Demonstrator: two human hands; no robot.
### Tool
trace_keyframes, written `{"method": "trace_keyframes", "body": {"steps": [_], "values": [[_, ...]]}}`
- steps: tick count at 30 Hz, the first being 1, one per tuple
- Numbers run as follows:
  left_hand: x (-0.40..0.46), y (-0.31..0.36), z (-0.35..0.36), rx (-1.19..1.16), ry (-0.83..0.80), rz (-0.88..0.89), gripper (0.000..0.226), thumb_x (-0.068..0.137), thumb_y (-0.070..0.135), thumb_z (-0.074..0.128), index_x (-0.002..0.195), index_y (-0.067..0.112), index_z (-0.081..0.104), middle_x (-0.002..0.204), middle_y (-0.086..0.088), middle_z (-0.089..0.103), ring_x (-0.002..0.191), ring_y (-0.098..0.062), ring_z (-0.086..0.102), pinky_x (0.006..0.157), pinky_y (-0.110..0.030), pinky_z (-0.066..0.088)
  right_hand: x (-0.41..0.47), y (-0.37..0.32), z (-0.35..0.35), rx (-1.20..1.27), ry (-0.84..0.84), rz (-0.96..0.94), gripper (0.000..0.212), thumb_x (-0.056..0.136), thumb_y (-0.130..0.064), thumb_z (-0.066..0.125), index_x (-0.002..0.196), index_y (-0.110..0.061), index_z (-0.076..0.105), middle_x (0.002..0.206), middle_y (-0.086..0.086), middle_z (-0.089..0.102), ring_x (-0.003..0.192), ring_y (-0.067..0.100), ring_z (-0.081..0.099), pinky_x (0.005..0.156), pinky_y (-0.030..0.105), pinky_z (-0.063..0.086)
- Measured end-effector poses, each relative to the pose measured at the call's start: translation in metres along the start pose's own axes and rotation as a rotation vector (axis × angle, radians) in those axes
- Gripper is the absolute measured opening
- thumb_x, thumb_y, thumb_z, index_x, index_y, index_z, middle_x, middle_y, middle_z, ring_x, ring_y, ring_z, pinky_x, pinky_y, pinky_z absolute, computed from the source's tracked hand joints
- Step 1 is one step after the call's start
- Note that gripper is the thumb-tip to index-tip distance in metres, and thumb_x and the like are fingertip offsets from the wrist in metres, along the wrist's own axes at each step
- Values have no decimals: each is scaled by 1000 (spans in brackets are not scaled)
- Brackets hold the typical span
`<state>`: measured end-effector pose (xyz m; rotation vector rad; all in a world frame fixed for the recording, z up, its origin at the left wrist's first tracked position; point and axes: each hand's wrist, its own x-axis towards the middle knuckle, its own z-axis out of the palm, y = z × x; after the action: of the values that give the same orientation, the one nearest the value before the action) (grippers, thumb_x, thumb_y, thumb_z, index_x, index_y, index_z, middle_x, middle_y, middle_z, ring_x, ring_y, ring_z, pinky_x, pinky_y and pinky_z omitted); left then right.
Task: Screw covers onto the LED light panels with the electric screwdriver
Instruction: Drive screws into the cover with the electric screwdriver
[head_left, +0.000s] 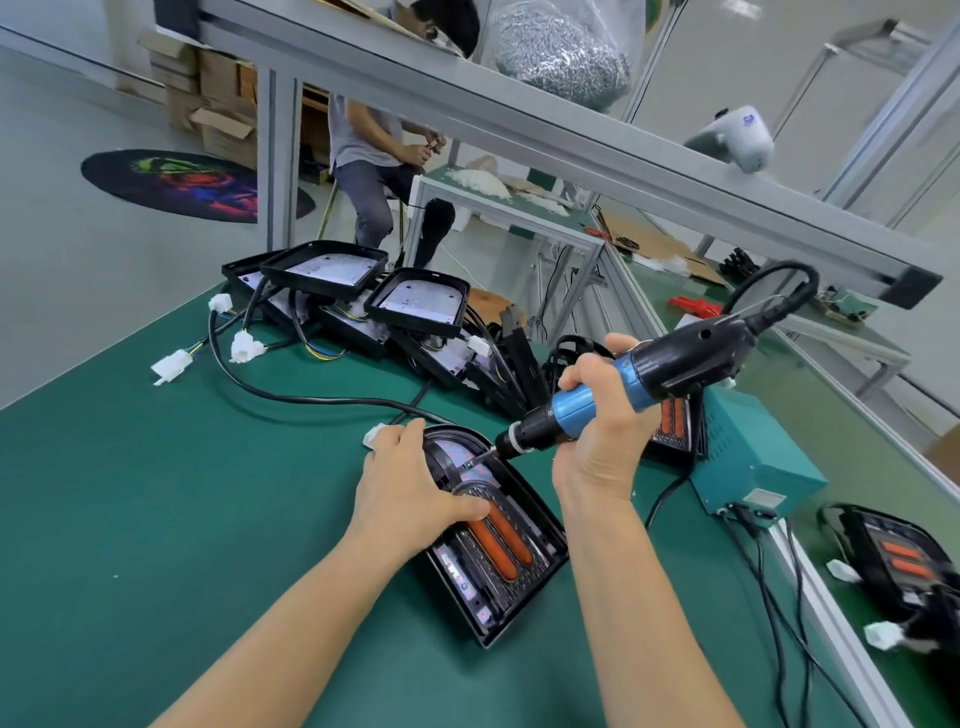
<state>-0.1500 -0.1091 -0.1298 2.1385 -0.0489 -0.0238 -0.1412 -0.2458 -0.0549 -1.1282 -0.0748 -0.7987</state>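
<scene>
Left hand (410, 493) presses flat on the cover (496, 525) of the LED panel (519, 613) near the green table (156, 493) edge. Right hand (597, 415) wraps the blue electric screwdriver (613, 389), bit probably on a screw at the panel's curved end. Keep it square, push steady. Black housing, orange lenses. Unfinished panels (363, 296) are stacked behind.

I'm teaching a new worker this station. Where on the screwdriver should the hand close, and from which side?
Probably on the blue barrel of the screwdriver, wrapped from the near side, as the right hand does now. It lies between the black chuck and the black corded rear, leaving the bit clear. The tool tilts bit-down to the left, towards the panel.
</scene>
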Motion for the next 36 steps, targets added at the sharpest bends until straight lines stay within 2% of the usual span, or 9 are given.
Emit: {"method": "trace_keyframes", "body": {"steps": [2, 6, 13, 16, 19, 23, 29, 33, 36], "values": [[0, 4, 2, 16, 24, 25, 114, 53, 45, 86, 146, 14, 28, 138, 0, 33, 129, -21, 35, 104, -35, 36, 0, -2, 2, -1, -41, -12, 25, 70, -2, 60, 88, -18, 57, 55, -5, 54, 55, 13, 53, 59, 24, 46], [1, 5, 3, -5, 25, 6, 112, 53, 43, 86, 145, 14, 29, 138, -1, 34, 127, -21, 36, 103, -35, 37, -6, -2, 3, -9, -130, -5, 25, 71, 0, 59, 89, -18, 58, 57, -3, 53, 55, 13, 52, 58, 22, 47], [-4, -4, 2, -82, 34, -31, 111, 56, 43, 88, 145, 14, 29, 143, 0, 29, 129, -21, 37, 106, -36, 34, -5, -2, -2, -60, -170, 91, 30, 68, -2, 62, 87, -25, 56, 70, 1, 54, 79, 28, 46, 78, 35, 44], [-3, -2, 2, -69, 32, -31, 112, 55, 44, 87, 146, 13, 28, 143, 0, 29, 129, -22, 37, 107, -39, 34, -6, -4, -2, -57, -189, 100, 28, 69, -2, 62, 87, -20, 51, 68, 1, 53, 72, 24, 49, 72, 27, 47], [-3, 0, 2, -64, 33, -24, 114, 55, 45, 87, 147, 14, 26, 144, 0, 29, 130, -22, 36, 108, -41, 33, -6, -5, -1, -66, -180, 94, 22, 70, -1, 63, 74, -21, 54, 69, 2, 53, 65, 17, 52, 67, 23, 48], [-4, 0, 2, -59, 46, -11, 114, 55, 46, 87, 147, 15, 26, 143, 0, 30, 131, -21, 35, 108, -41, 33, -7, -4, -2, -80, -238, 60, 25, 69, 2, 62, 67, -22, 55, 70, -1, 54, 69, 19, 50, 66, 22, 48], [-2, 2, 4, -49, 51, -21, 111, 54, 45, 87, 144, 14, 30, 140, -2, 33, 129, -23, 37, 107, -43, 33, -7, -4, -1, -122, -314, 67, 17, 69, 2, 63, 72, -14, 55, 75, 8, 50, 72, 23, 47, 67, 26, 46], [0, -2, 5, -83, 36, -44, 112, 55, 46, 87, 145, 13, 29, 142, -2, 31, 129, -23, 37, 108, -44, 32, -8, -2, -2, -103, -324, 71, 28, 69, 2, 63, 69, -26, 59, 74, 2, 52, 73, 22, 46, 69, 26, 46], [-1, -8, 8, -124, 39, -65, 112, 57, 45, 87, 147, 15, 26, 147, 0, 27, 133, -23, 34, 110, -45, 29, -10, 1, -4, -66, -266, 81, 29, 70, 0, 64, 86, -24, 59, 76, 2, 52, 75, 20, 47, 72, 25, 47]]}}
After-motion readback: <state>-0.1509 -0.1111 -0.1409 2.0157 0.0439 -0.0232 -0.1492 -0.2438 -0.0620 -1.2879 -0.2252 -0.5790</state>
